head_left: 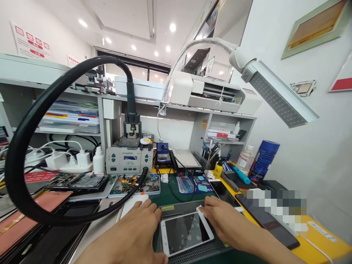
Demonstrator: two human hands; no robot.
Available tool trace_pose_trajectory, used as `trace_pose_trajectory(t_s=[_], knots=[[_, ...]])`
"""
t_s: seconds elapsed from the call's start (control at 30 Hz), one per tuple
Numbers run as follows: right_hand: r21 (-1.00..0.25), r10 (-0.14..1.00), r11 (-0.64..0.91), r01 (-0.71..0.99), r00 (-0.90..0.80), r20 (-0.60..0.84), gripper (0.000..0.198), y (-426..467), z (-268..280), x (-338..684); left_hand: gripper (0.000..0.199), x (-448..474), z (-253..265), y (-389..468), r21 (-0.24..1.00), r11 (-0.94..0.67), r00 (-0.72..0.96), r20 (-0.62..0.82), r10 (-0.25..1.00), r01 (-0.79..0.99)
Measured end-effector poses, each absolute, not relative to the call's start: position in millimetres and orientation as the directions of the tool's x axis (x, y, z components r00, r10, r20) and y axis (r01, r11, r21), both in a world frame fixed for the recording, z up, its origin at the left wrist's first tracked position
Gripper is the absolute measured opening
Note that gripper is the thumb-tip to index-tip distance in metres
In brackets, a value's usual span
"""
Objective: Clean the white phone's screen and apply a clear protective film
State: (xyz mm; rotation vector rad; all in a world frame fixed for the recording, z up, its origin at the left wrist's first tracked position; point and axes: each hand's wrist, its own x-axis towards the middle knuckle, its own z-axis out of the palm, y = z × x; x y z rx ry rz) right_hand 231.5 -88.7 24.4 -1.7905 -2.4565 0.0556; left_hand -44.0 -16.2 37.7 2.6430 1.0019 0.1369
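A white smartphone (pixel 187 233) with a dark, smudged screen lies face up on a grey perforated mat (pixel 178 208). My left hand (pixel 132 231) is at the phone's left end, fingers curled by the upper corner and thumb by the lower one, gripping that edge. At the opposite end, my right hand (pixel 222 216) is closed in a pinch. A small white piece of tissue or cloth (pixel 200 209) pokes out from its fingertips, at the phone's upper right corner. The palm sides of both hands are hidden.
A black hose (pixel 16 176) loops across the left side from a rework station (pixel 129 159). Behind the mat stands a tray of small parts (pixel 132 185). Dark phones (pixel 269 220) lie at right, near a blue can (pixel 265 161). A lamp (pixel 280 93) hangs above.
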Motion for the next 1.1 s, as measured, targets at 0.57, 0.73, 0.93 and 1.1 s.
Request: trace_pose_trajectory(t_s=[0.57, 0.73, 0.93, 1.1], knots=[[-0.233, 0.980, 0.192, 0.953, -0.173, 0.099, 0.023, -134, 10, 229, 0.039, -42, 41, -18, 0.315, -0.696, 0.746, -0.063, 0.663, 0.646], [-0.136, 0.981, 0.194, 0.972, -0.188, 0.054, 0.024, -144, -4, 227, 0.039, -43, 38, -17, 0.314, -0.701, 0.749, -0.055, 0.660, 0.640], [-0.450, 0.990, 0.119, 0.885, -0.073, 0.119, 0.032, -159, -19, 226, 0.035, -42, 39, -19, 0.310, -0.702, 0.750, -0.065, 0.658, 0.642], [-0.978, 0.964, -0.203, 0.054, 0.185, -0.190, 0.044, -176, 1, 218, 0.037, -43, 34, -15, 0.288, -0.719, 0.760, -0.050, 0.648, 0.632]])
